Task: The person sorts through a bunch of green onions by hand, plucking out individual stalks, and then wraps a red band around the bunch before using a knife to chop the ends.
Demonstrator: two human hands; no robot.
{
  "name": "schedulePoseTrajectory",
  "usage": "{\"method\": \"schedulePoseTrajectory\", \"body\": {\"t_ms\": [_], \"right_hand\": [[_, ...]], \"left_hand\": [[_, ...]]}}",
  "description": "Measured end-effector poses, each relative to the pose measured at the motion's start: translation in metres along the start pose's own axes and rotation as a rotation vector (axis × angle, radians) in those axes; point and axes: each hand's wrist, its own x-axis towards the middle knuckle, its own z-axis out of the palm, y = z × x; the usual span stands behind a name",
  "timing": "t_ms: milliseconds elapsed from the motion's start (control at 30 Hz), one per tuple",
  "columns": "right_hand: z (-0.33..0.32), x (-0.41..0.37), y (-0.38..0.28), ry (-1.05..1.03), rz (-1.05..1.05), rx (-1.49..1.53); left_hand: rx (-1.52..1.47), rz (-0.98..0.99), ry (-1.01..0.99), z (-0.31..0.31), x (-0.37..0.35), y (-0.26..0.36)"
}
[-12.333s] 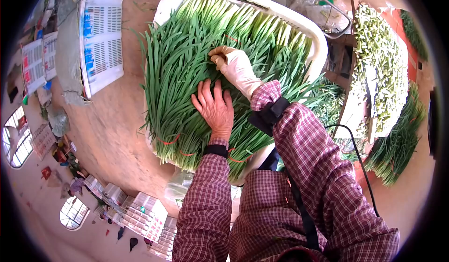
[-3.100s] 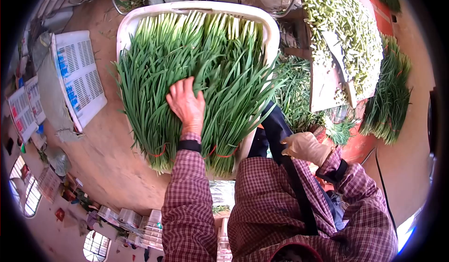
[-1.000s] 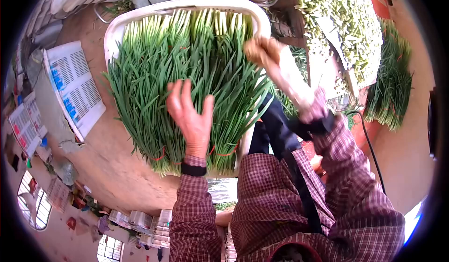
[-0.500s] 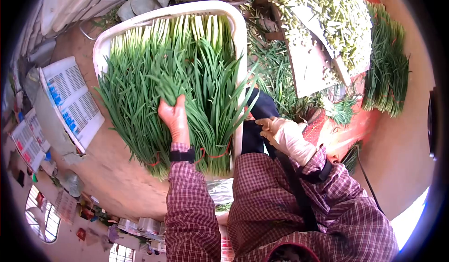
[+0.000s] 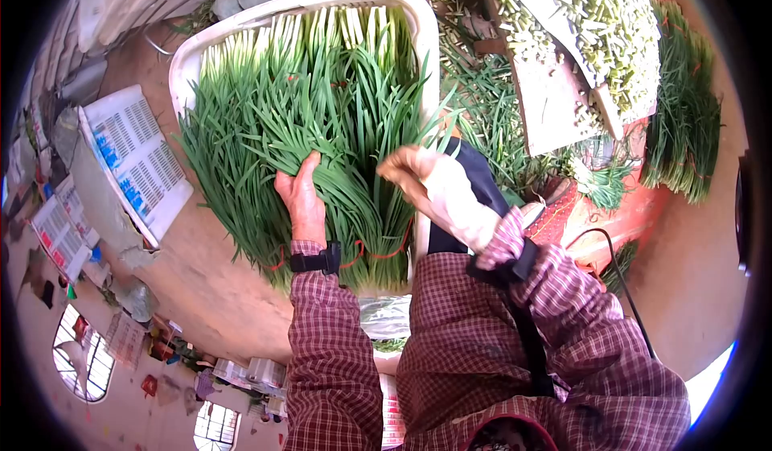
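A white plastic crate (image 5: 183,69) holds long green garlic chives (image 5: 241,129), pale stem ends at the far rim. My bare left hand (image 5: 303,197) is closed around a bunch of chives (image 5: 305,149) lying over the others, its leaves fanned beyond my thumb. My right hand (image 5: 450,193), in a pale glove, hovers at the crate's right side. Its fingers are slightly bent and point left toward the chives, with nothing visible in them. Red ties (image 5: 382,250) circle the chives near the crate's close end.
Right of the crate, a board (image 5: 547,113) stands beside a big heap of cut pale stem pieces (image 5: 619,32). Loose leaves (image 5: 490,97) litter the floor there. Tied chive bundles (image 5: 683,105) lie at the far right. A printed cardboard box (image 5: 125,161) stands on the left.
My right hand has moved left and up, from beside my lap to the crate's edge. My left hand keeps its hold, and the bunch's leaves now lie lower and more spread.
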Motion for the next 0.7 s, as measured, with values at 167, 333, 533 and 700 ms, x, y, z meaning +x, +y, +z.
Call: {"method": "schedulePoseTrajectory", "body": {"t_ms": [167, 333, 533, 700], "right_hand": [[0.039, 0.055, 0.010, 0.037, -0.014, 0.112], [0.056, 0.075, 0.027, 0.024, -0.105, -0.047], [0.066, 0.081, 0.031, 0.064, -0.166, -0.263], [0.046, 0.084, 0.028, 0.299, 0.176, 0.514]], "left_hand": [[0.005, -0.018, -0.034, -0.001, -0.001, 0.003], [0.016, -0.017, -0.024, 0.000, -0.001, 0.002], [-0.009, -0.041, -0.029, 0.000, -0.001, 0.002], [-0.050, -0.066, -0.012, -0.003, 0.001, 0.001]]}}
